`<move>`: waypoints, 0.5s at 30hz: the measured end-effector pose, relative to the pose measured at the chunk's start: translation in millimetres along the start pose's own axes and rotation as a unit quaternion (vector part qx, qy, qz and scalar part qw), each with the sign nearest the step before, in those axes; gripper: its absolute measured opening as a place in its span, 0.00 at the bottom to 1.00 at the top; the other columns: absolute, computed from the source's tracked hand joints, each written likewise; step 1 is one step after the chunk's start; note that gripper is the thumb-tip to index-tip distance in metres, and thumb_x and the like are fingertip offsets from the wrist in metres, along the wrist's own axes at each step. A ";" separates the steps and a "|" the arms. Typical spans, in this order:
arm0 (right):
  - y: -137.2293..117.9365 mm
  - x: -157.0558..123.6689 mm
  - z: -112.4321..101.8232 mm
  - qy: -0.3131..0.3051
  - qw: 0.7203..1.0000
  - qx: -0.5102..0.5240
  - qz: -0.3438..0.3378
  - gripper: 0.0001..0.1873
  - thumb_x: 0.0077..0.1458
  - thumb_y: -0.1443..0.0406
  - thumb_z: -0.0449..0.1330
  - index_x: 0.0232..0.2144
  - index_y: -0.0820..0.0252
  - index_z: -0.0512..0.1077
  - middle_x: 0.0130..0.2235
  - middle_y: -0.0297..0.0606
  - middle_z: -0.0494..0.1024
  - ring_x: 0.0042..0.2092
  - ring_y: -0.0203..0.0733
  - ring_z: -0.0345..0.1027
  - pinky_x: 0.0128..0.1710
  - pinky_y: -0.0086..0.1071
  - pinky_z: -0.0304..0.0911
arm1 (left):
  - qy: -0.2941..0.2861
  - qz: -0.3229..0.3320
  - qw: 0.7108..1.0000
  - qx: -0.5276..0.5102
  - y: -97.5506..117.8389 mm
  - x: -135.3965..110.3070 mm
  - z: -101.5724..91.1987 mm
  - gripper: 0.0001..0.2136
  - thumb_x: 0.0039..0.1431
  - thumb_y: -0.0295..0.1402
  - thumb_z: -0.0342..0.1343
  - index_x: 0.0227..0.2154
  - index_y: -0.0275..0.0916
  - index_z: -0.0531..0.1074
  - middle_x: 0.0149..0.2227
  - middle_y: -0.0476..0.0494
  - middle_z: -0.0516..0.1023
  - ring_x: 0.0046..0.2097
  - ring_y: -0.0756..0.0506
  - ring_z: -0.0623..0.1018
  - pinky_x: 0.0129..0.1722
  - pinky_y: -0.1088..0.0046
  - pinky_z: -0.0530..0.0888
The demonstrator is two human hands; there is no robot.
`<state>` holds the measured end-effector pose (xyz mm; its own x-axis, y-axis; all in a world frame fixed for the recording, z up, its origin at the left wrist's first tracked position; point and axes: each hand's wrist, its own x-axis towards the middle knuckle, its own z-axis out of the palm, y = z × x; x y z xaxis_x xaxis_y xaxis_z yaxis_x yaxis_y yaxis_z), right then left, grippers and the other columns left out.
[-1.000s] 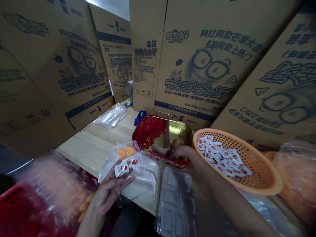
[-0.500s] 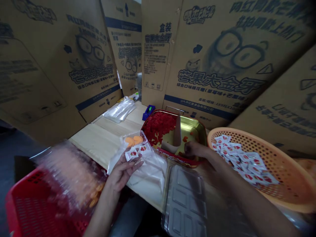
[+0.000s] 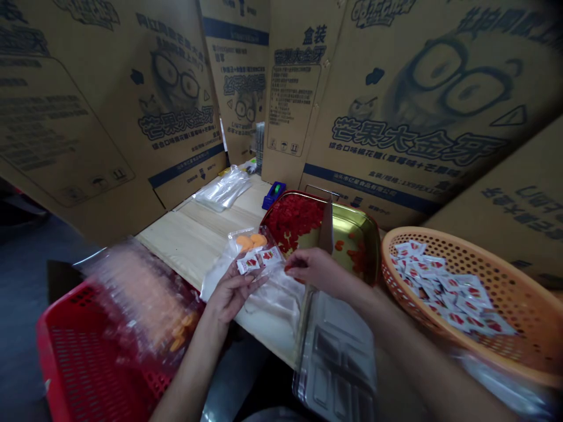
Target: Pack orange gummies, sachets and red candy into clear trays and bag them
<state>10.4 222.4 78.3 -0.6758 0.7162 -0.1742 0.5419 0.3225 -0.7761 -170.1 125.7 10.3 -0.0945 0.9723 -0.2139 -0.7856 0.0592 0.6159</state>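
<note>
My left hand (image 3: 231, 291) holds a clear plastic tray (image 3: 250, 255) by its near edge; the tray carries two orange pieces at the far end and small white-and-red sachets nearer my fingers. My right hand (image 3: 312, 269) is beside the tray with its fingertips pinched on small red pieces. Right behind that hand stands a red-rimmed gold tin (image 3: 365, 246), heaped with red pieces on its left side and split by a cardboard divider (image 3: 326, 231).
An orange basket (image 3: 519, 293) of sachets sits at the right. Stacked clear trays (image 3: 343, 357) lie at the table's near edge. A red crate (image 3: 79, 363) with bagged goods is lower left. Tall cardboard cartons (image 3: 396, 99) wall the wooden table (image 3: 189, 240); clear bags (image 3: 222, 190) lie far back.
My right hand has come out of the tin toward the tray, now pinching red pieces. My left hand keeps holding the tray. The view has shifted left.
</note>
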 end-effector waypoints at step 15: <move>106.5 7.2 -51.4 0.019 0.962 -0.196 0.189 0.16 0.41 0.70 0.61 0.37 0.61 0.73 0.38 0.43 0.76 0.39 0.45 0.69 0.37 0.31 0.63 | 0.039 0.001 0.999 0.005 11.6 -3.1 -7.7 0.30 0.45 0.14 0.54 0.52 0.42 0.61 0.44 0.44 0.75 0.51 0.41 0.72 0.55 0.55 0.65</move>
<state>88.9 293.8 25.5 -0.3786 0.8482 -0.3703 0.8972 0.2380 -0.3720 -183.7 121.7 12.3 -0.1450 0.9516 -0.2710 -0.7793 0.0589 0.6239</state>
